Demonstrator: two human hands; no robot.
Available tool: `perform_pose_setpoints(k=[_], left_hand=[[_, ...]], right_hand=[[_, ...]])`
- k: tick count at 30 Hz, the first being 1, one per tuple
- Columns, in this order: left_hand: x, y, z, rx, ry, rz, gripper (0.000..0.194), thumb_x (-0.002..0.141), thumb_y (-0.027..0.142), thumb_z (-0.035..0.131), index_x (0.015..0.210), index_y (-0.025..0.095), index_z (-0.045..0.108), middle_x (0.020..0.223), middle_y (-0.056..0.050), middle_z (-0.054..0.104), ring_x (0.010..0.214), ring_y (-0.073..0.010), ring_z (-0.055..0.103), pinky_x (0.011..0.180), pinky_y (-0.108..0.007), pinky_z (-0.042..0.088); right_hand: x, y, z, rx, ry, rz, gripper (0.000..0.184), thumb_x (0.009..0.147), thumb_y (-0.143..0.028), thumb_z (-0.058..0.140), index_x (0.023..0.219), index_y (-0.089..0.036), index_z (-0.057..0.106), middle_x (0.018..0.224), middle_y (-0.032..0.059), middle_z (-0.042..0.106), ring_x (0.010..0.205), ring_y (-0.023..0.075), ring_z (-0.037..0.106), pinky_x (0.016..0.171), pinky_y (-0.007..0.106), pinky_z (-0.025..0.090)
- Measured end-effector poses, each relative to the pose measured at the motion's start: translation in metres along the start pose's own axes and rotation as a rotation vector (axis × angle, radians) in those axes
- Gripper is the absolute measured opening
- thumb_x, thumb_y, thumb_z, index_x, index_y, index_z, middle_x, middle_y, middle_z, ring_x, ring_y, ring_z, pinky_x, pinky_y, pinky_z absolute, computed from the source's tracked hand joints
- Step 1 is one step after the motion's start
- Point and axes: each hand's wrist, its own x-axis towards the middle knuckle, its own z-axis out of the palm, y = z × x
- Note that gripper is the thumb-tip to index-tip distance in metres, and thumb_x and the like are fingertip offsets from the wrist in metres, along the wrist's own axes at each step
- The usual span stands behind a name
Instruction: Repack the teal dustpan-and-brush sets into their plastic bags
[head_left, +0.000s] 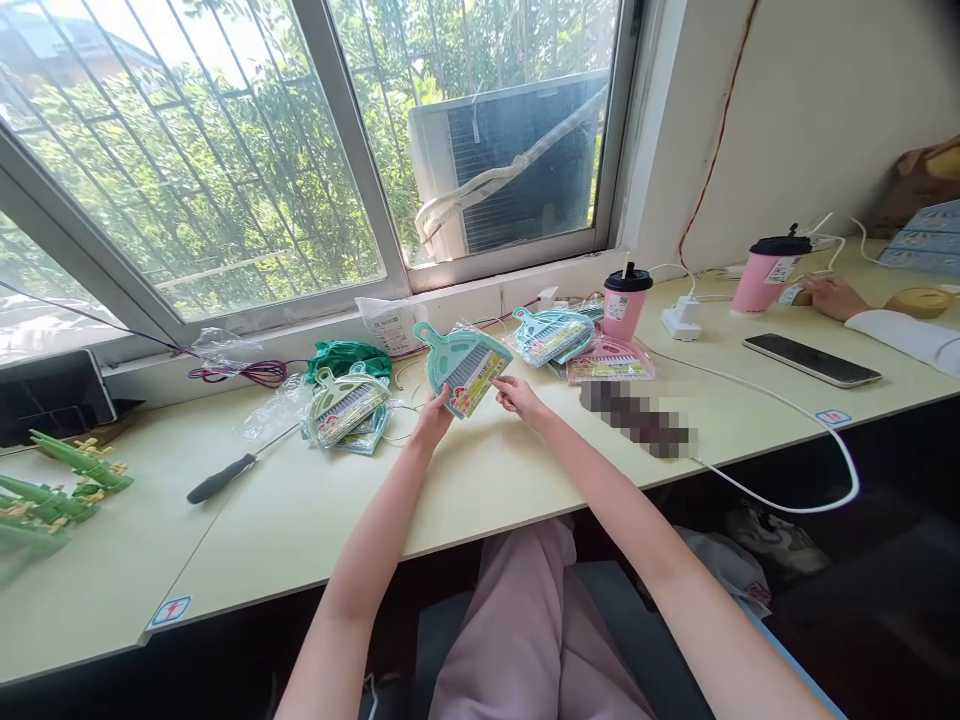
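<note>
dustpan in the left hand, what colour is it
Pale mint green: the dustpan shows best in the head view.

Tons of daylight through the big grey metal-framed window (349,150), sky (161,30) blown out top left, but it's nearly black under the pale yellow-green tabletop (480,480). Wide-angle stretch at the edges, green plant-like pieces (79,462) far left look soft, plus a blocky pixelated patch (637,418).
</note>
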Motion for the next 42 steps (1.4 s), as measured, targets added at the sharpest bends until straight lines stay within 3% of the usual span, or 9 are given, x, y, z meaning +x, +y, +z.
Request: perform_pose_setpoints(k=[5,10,17,20,23,27,31,34,42], left_hand=[[-0.006,0.0,0.004,0.017,0.004,-0.034,0.059,0.087,0.022,0.078,0.141,0.02,0.056,0.123,-0.01,0.075,0.123,-0.0267,0.068,0.114,-0.043,0.049],[-0.009,0.003,0.006,0.016,0.028,-0.027,0.059,0.086,0.021,0.078,0.141,0.02,0.056,0.123,-0.009,0.075,0.122,-0.0258,0.068,0.114,-0.043,0.049],[-0.015,0.007,0.013,0.125,-0.073,-0.052,0.065,0.085,0.032,0.08,0.144,0.024,0.054,0.133,-0.01,0.071,0.13,-0.0297,0.064,0.112,-0.047,0.05],[-0.009,0.006,0.013,0.133,-0.01,-0.063,0.052,0.092,0.047,0.071,0.135,0.02,0.061,0.132,-0.012,0.071,0.131,-0.0297,0.063,0.11,-0.046,0.051],[0.0,0.005,0.009,0.166,0.165,-0.079,0.047,0.095,0.057,0.062,0.123,0.019,0.066,0.124,-0.014,0.074,0.127,-0.0309,0.065,0.105,-0.046,0.054],[0.009,0.007,-0.001,0.264,0.36,-0.094,0.037,0.099,0.051,0.058,0.112,0.018,0.068,0.1,-0.012,0.077,0.102,-0.027,0.074,0.091,-0.042,0.059],[0.008,0.012,-0.007,0.266,0.389,-0.023,0.028,0.1,0.038,0.057,0.116,0.019,0.069,0.083,-0.004,0.074,0.072,-0.015,0.069,0.074,-0.028,0.057],[0.004,0.013,-0.006,0.249,0.406,0.056,0.029,0.102,0.032,0.052,0.12,0.019,0.07,0.085,-0.003,0.074,0.066,-0.0108,0.065,0.065,-0.021,0.051],[0.007,0.026,-0.007,0.288,0.32,0.026,0.046,0.097,0.053,0.058,0.123,0.017,0.071,0.091,-0.009,0.076,0.074,-0.0167,0.069,0.072,-0.028,0.053]], right_hand=[[0.003,-0.003,-0.008,0.142,0.0,0.097,0.023,0.1,-0.021,0.062,0.08,-0.017,0.05,0.048,-0.009,0.047,0.032,-0.0019,0.021,0.035,0.012,0.014],[0.003,-0.003,-0.007,0.171,-0.09,0.126,0.027,0.093,-0.021,0.072,0.079,-0.018,0.049,0.052,-0.0093,0.048,0.033,-0.0029,0.023,0.034,0.009,0.016],[0.002,0.002,-0.006,0.211,-0.02,0.178,0.034,0.092,-0.02,0.073,0.071,-0.018,0.047,0.05,-0.0088,0.045,0.035,-0.0021,0.024,0.034,0.01,0.018],[0.001,-0.001,-0.009,0.232,-0.021,0.162,0.03,0.092,-0.013,0.071,0.071,-0.017,0.05,0.052,-0.0091,0.045,0.035,-0.0027,0.022,0.034,0.011,0.017],[-0.001,-0.003,-0.01,0.21,-0.011,0.162,0.026,0.088,-0.01,0.073,0.071,-0.015,0.053,0.052,-0.0091,0.047,0.035,-0.0029,0.022,0.034,0.011,0.018],[-0.003,-0.004,-0.009,0.184,0.005,0.179,0.019,0.087,-0.008,0.073,0.074,-0.013,0.06,0.049,-0.0102,0.044,0.036,-0.0025,0.021,0.035,0.011,0.017],[-0.005,-0.004,-0.008,0.16,-0.011,0.223,0.012,0.088,-0.008,0.071,0.079,-0.012,0.064,0.046,-0.0115,0.039,0.036,-0.0015,0.019,0.035,0.011,0.016],[-0.007,-0.005,-0.006,0.139,-0.034,0.254,0.01,0.089,-0.004,0.065,0.082,-0.01,0.067,0.047,-0.0112,0.038,0.035,-0.0014,0.019,0.035,0.012,0.016],[-0.004,-0.01,-0.015,0.093,-0.048,0.209,0.013,0.087,-0.008,0.071,0.079,-0.013,0.062,0.046,-0.0128,0.035,0.036,-0.0013,0.018,0.036,0.013,0.015]])
